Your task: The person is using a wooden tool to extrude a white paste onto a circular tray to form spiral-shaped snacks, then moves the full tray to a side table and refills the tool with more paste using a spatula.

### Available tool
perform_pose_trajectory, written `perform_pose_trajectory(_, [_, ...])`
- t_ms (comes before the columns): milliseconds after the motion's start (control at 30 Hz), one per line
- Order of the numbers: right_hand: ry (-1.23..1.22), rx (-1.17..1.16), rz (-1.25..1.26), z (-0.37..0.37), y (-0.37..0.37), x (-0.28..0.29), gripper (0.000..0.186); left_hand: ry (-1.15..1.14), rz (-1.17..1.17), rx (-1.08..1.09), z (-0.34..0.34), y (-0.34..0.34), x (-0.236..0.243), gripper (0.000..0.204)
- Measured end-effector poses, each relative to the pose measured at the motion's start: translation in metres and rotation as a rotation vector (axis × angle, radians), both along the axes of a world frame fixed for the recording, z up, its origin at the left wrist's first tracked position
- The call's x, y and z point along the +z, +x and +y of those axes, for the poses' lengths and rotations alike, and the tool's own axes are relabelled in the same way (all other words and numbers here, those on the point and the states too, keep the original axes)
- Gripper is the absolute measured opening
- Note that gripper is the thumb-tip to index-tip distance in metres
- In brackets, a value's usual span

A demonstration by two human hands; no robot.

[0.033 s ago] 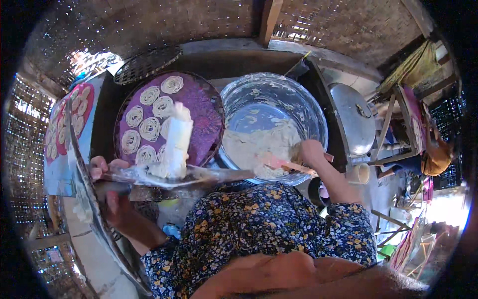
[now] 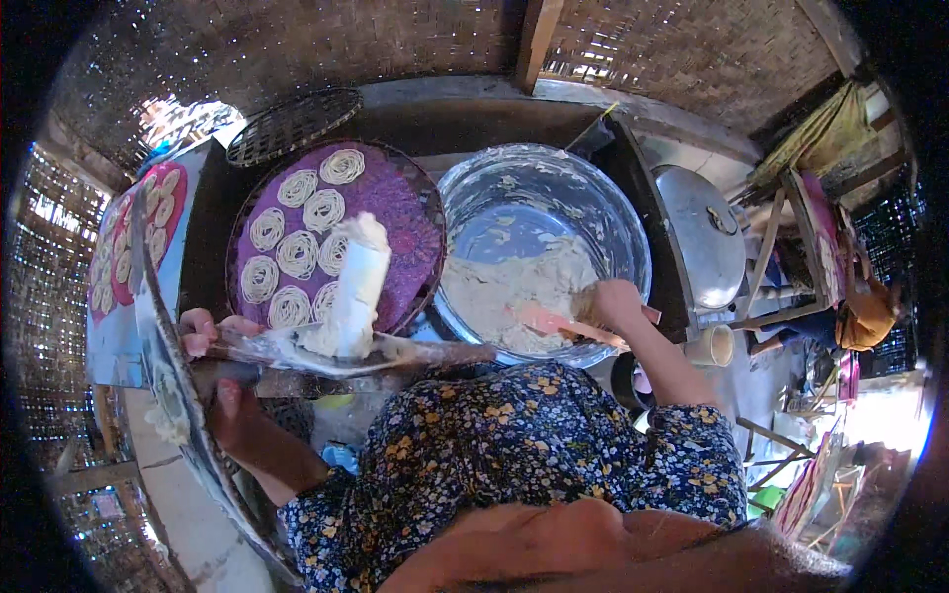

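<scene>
My left hand [image 2: 219,346] is closed round one end of a dough-smeared wooden press [image 2: 425,353]. From the press rises a white cylinder [image 2: 358,292], with pale dough heaped at its top and smeared round its base. A second long wooden arm [image 2: 178,381], also smeared, runs along the left beside this hand. My right hand [image 2: 615,304] is closed round the handle of a pink spatula [image 2: 546,321]. The spatula's blade lies in the pale dough [image 2: 524,282] inside a large blue-grey basin [image 2: 643,227].
Left of the basin, a round tray with a purple cloth [image 2: 400,212] bears several coiled noodle-like rounds. More rounds lie on a pink-covered surface [image 2: 178,212] farther left. A lidded metal pot [image 2: 697,237] stands right of the basin, near a pale cup [image 2: 710,346]. Another person [image 2: 865,311] is at far right.
The press and its cylinder have shifted slightly: the cylinder's top has moved right and down, and the right end of the wood sits a little lower. My right hand has barely moved.
</scene>
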State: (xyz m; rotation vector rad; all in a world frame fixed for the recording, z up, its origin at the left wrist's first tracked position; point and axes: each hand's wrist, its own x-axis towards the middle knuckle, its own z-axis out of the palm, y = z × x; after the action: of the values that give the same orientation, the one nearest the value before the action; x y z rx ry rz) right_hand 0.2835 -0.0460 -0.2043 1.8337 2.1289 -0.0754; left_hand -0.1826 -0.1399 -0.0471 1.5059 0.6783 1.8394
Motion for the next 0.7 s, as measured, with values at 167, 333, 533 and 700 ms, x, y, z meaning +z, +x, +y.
perform_pose_trajectory(167, [-0.105, 0.024, 0.230, -0.007, -0.008, 0.033, 0.024, -0.091, 0.166, -0.036, -0.005, -0.007, 0.018, 0.042])
perform_pose_trajectory(333, [-0.410, -0.082, 0.791, -0.004, -0.018, 0.117, 0.037, -0.547, 0.227, 0.034, 0.007, -0.001, 0.007, 0.034])
perform_pose_trajectory(533, [-0.516, 0.124, 1.385, -0.009, -0.043, 0.198, 0.040, -0.290, 0.722, 0.098, 0.045, 0.046, 0.048, 0.049])
perform_pose_trajectory(700, [-0.573, 0.295, 1.468, 0.002, -0.065, 0.232, 0.037, -0.185, 1.107, 0.093, 0.057, 0.087, 0.065, 0.052])
